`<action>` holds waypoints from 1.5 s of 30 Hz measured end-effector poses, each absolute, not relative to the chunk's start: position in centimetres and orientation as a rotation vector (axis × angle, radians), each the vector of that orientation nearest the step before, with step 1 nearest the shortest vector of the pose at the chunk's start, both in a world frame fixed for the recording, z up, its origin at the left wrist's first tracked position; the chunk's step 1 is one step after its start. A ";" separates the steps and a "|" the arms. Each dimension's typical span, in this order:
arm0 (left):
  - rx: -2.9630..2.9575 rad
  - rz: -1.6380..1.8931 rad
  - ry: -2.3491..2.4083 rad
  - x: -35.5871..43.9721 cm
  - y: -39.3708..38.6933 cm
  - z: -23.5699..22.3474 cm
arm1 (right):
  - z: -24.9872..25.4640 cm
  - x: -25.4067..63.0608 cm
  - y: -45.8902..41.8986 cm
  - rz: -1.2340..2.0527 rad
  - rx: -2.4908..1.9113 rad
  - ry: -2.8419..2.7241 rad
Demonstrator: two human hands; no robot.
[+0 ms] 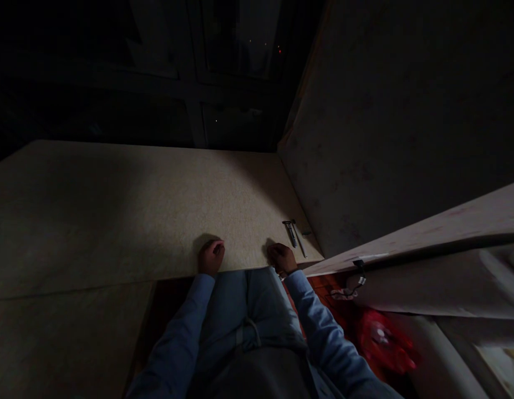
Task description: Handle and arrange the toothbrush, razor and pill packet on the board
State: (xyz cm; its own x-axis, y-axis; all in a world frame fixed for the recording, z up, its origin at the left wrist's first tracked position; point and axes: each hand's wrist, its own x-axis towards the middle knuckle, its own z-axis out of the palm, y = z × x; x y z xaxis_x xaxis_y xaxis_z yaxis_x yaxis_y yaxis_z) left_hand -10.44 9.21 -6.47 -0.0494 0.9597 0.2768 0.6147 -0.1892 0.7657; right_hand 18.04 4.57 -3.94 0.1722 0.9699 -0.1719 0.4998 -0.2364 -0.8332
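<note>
My left hand (211, 257) rests at the front edge of the pale stone-like ledge (169, 205), its fingers loosely curled around a dark hollow with nothing visible inside. My right hand (282, 259) lies on the same edge, fingers curled in; no object shows in it. Just beyond and right of that hand is a dark, T-headed tool that looks like a razor (290, 234). Beside it lies a thin light rod with a dark head (299, 239), its kind too dim to tell. A small dark piece (306, 233) sits by the wall.
A dark wall panel (390, 122) bounds the ledge on the right, and a dark window (240, 50) stands behind it. Down on the right are a black cable with a plug (359, 266) and a red plastic bag (385, 341) on the reddish floor.
</note>
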 end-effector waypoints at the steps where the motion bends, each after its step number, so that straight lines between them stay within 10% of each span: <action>1: 1.829 1.125 1.659 -10.5 9.2 -6.4 | -4.0 18.1 4.6 0.959 -1.825 -1.390; 45: 1.829 1.130 1.677 -10.5 9.5 -7.3 | -2.7 22.0 2.7 0.803 -1.800 -1.375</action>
State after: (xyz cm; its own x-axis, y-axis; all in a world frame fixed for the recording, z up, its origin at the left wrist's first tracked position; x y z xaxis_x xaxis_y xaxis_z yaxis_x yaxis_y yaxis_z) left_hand -10.48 9.51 -7.33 -0.0533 0.9571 0.2847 0.6229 -0.1910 0.7586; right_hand 22.04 2.72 -2.75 0.2362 0.9704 -0.0502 0.5207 -0.1700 -0.8366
